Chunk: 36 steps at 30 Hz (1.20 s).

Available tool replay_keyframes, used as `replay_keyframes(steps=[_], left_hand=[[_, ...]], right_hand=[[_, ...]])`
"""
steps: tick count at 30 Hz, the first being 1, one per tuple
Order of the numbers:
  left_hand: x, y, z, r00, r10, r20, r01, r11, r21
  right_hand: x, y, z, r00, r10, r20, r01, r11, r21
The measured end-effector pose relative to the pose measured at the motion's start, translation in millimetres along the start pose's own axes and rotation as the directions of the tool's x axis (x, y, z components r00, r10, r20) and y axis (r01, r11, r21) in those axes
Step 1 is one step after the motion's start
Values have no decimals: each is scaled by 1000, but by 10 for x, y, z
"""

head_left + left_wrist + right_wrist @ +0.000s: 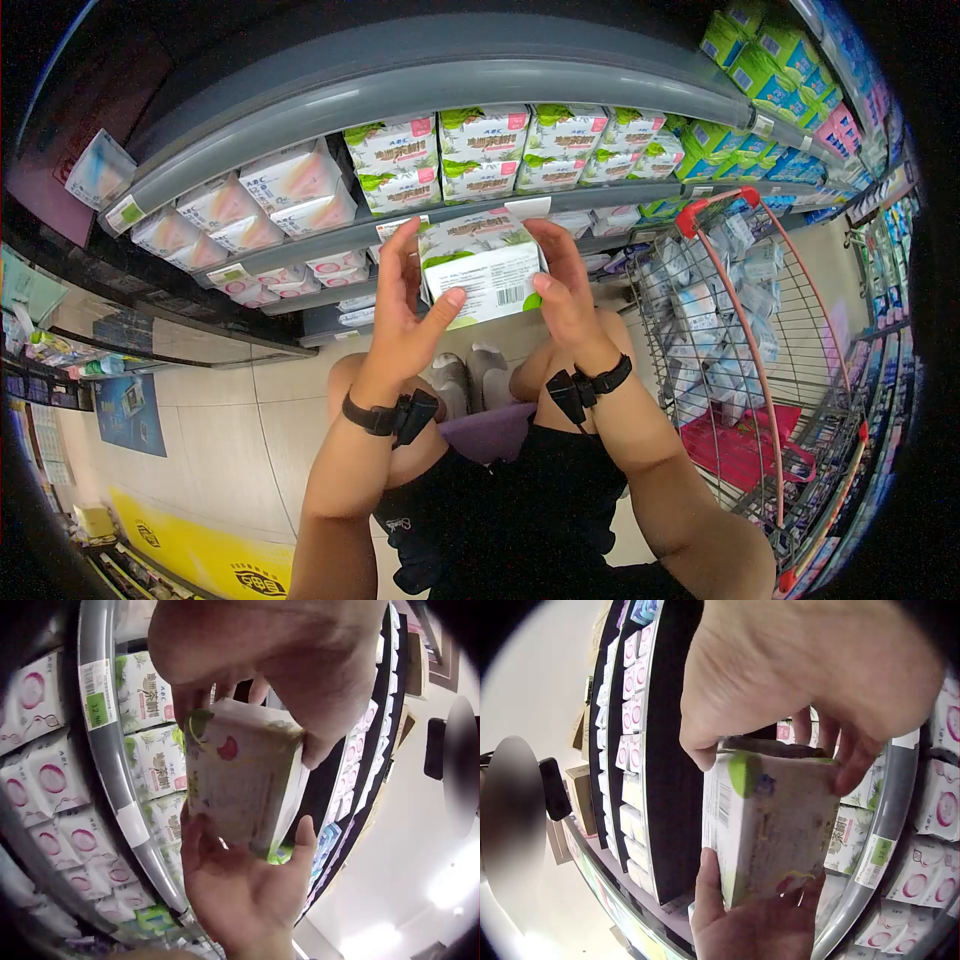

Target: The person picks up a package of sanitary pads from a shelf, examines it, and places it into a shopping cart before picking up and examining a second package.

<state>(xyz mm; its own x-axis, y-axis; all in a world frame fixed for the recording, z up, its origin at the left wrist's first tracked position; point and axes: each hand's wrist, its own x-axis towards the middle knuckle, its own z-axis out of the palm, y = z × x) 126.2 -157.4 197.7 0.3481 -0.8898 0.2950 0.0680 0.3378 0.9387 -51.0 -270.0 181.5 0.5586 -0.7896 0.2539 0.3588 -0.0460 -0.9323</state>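
Note:
Both hands hold one white and green packet [480,270] above the knees, its barcode side facing up in the head view. The left hand [405,300] grips its left end, thumb on the printed face and fingers along the side. At the other end the right hand [568,295] grips it, thumb near the barcode. In the left wrist view the packet [240,772] sits between the left hand [277,652] above and the right hand [244,892] below. The right wrist view shows the packet [772,817] between the right hand [810,667] and the left hand [754,930].
Shelves [480,88] ahead carry rows of similar green and white packets [483,160], with pinkish white packets [290,185] to their left and green packs [775,65] at the upper right. A wire cart [780,400] at the right holds many packs and a red bag [735,450].

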Motion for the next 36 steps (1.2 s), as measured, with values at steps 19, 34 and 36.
replay_keyframes(steps=[19,34,36], left_hand=[[12,51,-108,981,159,112,-191,894,405],[-18,54,-359,993,48,-106,-35,992,120],[-33,83,-394,992,35,-121,-20,993,118]], right_hand=[[12,54,64,983,52,176,-87,976,199],[17,188,157,986,104,128,-106,994,12],[28,183,221,989,82,123,-81,997,-13]])
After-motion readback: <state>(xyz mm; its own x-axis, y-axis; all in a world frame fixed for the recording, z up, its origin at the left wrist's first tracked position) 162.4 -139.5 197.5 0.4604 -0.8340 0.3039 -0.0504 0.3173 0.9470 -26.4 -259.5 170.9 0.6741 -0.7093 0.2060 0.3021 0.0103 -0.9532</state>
